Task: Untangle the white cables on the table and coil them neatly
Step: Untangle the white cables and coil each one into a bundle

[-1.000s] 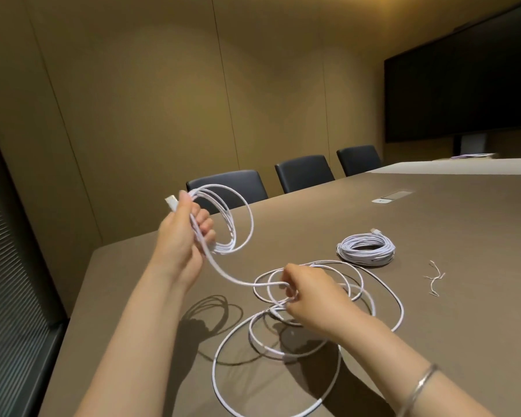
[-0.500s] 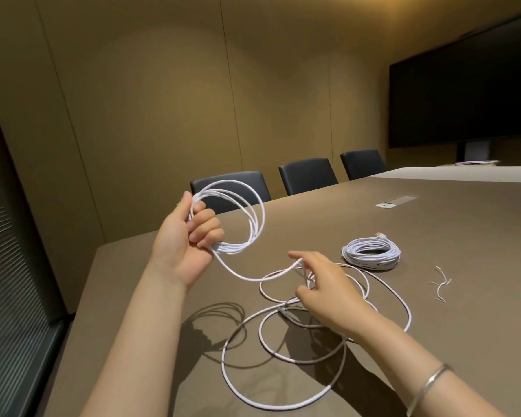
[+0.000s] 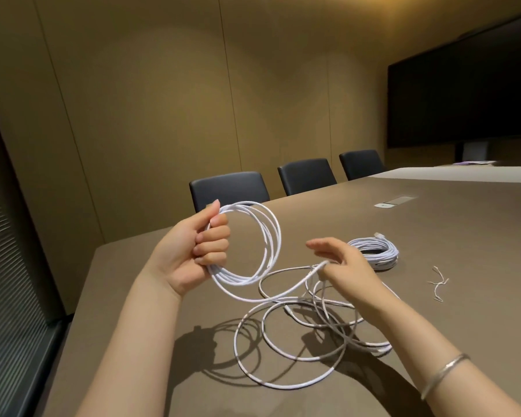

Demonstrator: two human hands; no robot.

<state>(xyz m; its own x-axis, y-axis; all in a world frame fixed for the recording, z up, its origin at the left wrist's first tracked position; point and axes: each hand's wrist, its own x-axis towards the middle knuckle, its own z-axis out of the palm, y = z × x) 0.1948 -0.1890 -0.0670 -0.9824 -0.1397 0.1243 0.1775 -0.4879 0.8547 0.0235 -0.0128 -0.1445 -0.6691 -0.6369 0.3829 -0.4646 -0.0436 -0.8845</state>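
Head view: left hand (image 3: 193, 254) gripping one cable coil (image 3: 262, 245), right hand (image 3: 343, 266) slack, second coil (image 3: 376, 251) tabled.

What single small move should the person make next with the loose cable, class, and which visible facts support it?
Probably the right hand should carry the strand it lifts up to the left hand to lay on one more loop. The left hand grips a coil of several turns, while many loose loops remain on the table. A finished coil already lies beyond.

The brown table (image 3: 433, 224) bears loose white cable loops (image 3: 283, 356), a coiled cable (image 3: 376, 251) and a twist tie (image 3: 438, 282).
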